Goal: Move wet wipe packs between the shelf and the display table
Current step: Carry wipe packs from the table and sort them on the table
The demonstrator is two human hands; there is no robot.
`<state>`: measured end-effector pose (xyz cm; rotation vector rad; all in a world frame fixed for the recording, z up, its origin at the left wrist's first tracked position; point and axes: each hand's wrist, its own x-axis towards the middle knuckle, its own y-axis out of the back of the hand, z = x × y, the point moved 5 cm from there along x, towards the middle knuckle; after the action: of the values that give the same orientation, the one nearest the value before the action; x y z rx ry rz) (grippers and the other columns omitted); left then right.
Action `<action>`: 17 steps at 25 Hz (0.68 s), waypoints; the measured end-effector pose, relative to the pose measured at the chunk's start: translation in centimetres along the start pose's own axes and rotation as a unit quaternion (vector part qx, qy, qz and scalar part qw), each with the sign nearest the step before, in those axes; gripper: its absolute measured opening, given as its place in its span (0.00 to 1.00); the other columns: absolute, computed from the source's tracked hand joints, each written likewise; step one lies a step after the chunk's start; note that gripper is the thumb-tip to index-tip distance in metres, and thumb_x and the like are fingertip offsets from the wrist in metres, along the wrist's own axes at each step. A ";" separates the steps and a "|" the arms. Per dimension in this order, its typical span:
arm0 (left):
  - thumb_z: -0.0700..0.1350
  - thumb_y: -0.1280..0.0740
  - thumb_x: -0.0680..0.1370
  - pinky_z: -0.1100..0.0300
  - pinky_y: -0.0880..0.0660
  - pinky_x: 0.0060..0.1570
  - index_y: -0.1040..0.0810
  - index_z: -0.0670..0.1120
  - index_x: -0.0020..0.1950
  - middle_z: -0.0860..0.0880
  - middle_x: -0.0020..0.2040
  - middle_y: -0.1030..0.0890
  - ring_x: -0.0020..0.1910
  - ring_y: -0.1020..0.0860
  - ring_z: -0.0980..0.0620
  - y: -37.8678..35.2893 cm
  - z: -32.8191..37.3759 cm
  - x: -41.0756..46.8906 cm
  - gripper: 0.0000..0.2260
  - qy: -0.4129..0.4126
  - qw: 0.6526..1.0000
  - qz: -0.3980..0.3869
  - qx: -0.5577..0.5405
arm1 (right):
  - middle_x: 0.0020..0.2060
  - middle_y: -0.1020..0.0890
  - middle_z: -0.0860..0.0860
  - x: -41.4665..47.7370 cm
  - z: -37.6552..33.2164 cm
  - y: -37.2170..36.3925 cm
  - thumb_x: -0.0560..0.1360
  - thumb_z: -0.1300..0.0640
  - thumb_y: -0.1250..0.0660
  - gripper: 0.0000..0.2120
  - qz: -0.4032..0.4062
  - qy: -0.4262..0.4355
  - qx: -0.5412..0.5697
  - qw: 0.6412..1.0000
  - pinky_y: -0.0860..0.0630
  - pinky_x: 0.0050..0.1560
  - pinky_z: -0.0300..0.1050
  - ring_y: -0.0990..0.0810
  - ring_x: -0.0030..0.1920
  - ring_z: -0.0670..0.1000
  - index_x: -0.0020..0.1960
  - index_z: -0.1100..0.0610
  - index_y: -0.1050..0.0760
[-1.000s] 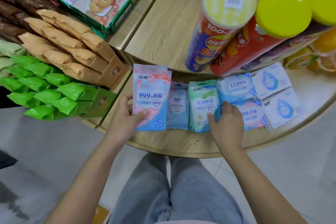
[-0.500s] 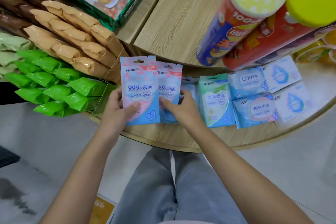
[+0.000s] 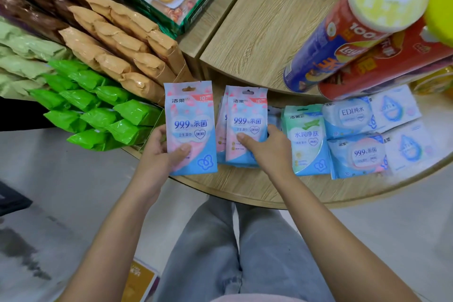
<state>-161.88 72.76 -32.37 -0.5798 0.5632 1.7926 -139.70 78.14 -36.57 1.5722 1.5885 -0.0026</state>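
My left hand (image 3: 159, 154) grips a pink-and-blue wipe pack (image 3: 191, 125) at its lower left, thumb on the front, holding it upright over the edge of the display table (image 3: 245, 193). My right hand (image 3: 269, 152) pinches a small stack of matching packs (image 3: 245, 125) just beside it. Right of the stack lie a green-topped pack (image 3: 306, 140) and blue packs (image 3: 355, 157). Chip cans (image 3: 343, 51) are on the tier above.

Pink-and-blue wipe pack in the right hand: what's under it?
Under the pink-and-blue wipe pack gripped by the right hand, edges of similar packs show at its left. Their number and fronts are covered; the wooden table lies beneath.
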 end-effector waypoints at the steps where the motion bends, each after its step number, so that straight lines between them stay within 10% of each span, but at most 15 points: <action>1: 0.33 0.34 0.74 0.68 0.23 0.34 0.31 0.45 0.62 0.54 0.48 0.19 0.39 0.18 0.63 0.0 0.2 -0.1 0.18 -0.001 1.000 0.000 0.003 | 0.47 0.18 0.53 -0.1 0.0 0.4 0.66 0.44 0.25 0.20 0.008 0.014 -0.003 1.000 0.22 0.47 0.53 0.20 0.47 0.54 0.49 0.57 0.23; 10: 0.31 0.34 0.74 0.68 0.23 0.33 0.31 0.44 0.61 0.57 0.40 0.15 0.37 0.18 0.61 -2.2 2.0 -2.2 0.18 -0.040 0.999 -0.026 0.009 | 0.49 0.16 0.56 -2.7 1.4 5.0 0.67 0.65 0.25 0.13 -0.096 -0.035 0.238 0.966 0.18 0.47 0.44 0.17 0.47 0.53 0.47 0.58 0.25; 17: 0.29 0.35 0.74 0.68 0.22 0.35 0.30 0.45 0.59 0.52 0.44 0.16 0.36 0.18 0.62 -8.2 4.5 -4.0 0.17 -0.094 0.977 -0.159 0.106 | 0.50 0.17 0.55 -9.0 4.4 11.9 0.68 0.71 0.28 0.18 0.013 0.020 0.397 0.917 0.20 0.48 0.39 0.17 0.45 0.46 0.56 0.63 0.26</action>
<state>-153.41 74.94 -27.10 -0.3264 0.4928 1.4442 -129.29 70.82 -27.63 2.2055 1.6958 -0.6840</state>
